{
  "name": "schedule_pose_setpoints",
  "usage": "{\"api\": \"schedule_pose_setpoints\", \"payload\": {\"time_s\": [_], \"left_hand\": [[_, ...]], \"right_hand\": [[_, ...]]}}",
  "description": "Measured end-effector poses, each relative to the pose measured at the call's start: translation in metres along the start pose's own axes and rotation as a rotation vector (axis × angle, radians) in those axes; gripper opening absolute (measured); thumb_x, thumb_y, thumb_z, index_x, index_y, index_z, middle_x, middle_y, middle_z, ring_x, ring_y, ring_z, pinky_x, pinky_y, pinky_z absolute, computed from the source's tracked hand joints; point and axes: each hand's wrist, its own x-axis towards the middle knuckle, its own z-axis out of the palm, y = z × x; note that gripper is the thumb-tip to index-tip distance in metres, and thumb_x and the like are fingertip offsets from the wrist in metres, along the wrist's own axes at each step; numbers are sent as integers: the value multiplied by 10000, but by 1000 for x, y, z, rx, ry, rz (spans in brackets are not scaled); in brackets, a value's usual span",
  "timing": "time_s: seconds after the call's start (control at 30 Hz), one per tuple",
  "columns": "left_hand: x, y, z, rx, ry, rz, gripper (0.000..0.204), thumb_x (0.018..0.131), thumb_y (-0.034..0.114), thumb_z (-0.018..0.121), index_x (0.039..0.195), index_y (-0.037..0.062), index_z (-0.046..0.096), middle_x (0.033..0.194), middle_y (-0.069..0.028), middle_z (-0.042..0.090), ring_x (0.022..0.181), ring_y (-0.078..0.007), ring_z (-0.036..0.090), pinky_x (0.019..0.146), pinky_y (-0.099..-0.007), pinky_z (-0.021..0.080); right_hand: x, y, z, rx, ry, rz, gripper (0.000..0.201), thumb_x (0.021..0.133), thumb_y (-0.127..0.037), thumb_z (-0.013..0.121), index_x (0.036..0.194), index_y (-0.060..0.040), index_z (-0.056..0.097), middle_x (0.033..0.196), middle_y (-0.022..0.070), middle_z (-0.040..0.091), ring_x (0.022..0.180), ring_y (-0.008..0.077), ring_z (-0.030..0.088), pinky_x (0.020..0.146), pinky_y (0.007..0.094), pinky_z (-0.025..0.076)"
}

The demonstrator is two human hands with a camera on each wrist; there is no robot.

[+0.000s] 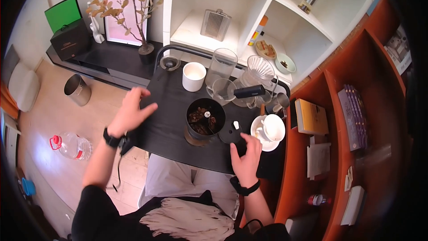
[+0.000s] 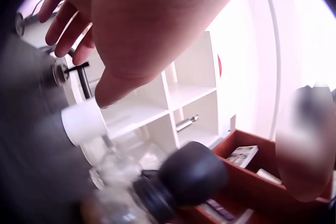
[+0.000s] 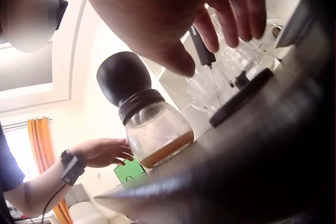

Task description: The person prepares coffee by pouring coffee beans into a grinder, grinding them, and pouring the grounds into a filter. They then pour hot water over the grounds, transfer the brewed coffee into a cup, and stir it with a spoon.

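Note:
A manual coffee grinder (image 1: 196, 135) stands upright on the black table (image 1: 156, 129), its black hopper open at the top with coffee beans (image 1: 203, 117) inside. In the right wrist view, brown ground coffee (image 3: 167, 149) lies in its clear glass base. My left hand (image 1: 130, 110) hovers over the table's left side, fingers spread and holding nothing. On the other side, my right hand (image 1: 248, 155) is held with thumb and fingers apart, nothing between them. Its fingertips are close beside a round black lid (image 1: 228, 135) with a white knob, which lies flat right of the grinder.
A white canister (image 1: 194, 76), a tall glass (image 1: 221, 64) and a glass dripper (image 1: 260, 68) stand behind the grinder. A black-handled wand (image 1: 248, 91) lies across the glassware. At the right are a white cup (image 1: 273, 128) and saucer, beside an orange-brown shelf (image 1: 330, 89).

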Motion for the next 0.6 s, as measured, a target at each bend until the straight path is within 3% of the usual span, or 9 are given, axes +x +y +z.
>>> {"api": "schedule_pose_setpoints", "payload": {"time_s": [0.1,0.13,0.23,0.3,0.43,0.6], "left_hand": [[-44,49,18,-316,-97,13,621,838,249,895,1331,33,586,1251,-126,628,1215,-265,599,1036,-387,485],[-52,66,22,-354,-150,33,746,812,236,921,1417,31,536,1327,-126,603,1289,-259,581,1089,-388,467],[-52,90,53,-457,-116,164,1012,729,231,982,1538,22,411,1437,-175,513,1388,-326,530,1169,-416,431],[-45,102,66,-499,-64,186,1056,712,240,992,1550,23,388,1447,-181,501,1399,-340,518,1176,-424,427],[-29,113,86,-615,-6,244,1131,674,249,1014,1566,26,355,1455,-181,490,1418,-357,496,1186,-432,418],[-26,116,100,-639,65,204,1047,665,233,1015,1509,39,427,1415,-158,509,1369,-333,524,1158,-421,439]], "right_hand": [[24,-14,-1,-58,-95,-22,659,845,-257,869,1397,-38,585,1352,239,559,1246,431,544,1112,498,431],[30,-15,2,-64,-105,-28,659,845,-257,869,1397,-38,585,1352,239,559,1246,431,544,1112,498,431],[42,-16,14,-156,-200,-59,787,823,-323,892,1473,-49,543,1439,299,506,1305,474,515,1141,510,425],[50,-16,19,-220,-256,-62,806,821,-346,893,1492,-66,546,1469,334,488,1333,499,497,1133,515,438],[53,2,25,-174,-384,-162,714,825,-330,885,1429,-58,618,1470,312,505,1343,476,504,1129,514,449],[50,4,20,-175,-427,-180,683,850,-322,864,1423,-43,620,1456,302,517,1342,461,511,1126,512,454]]}}
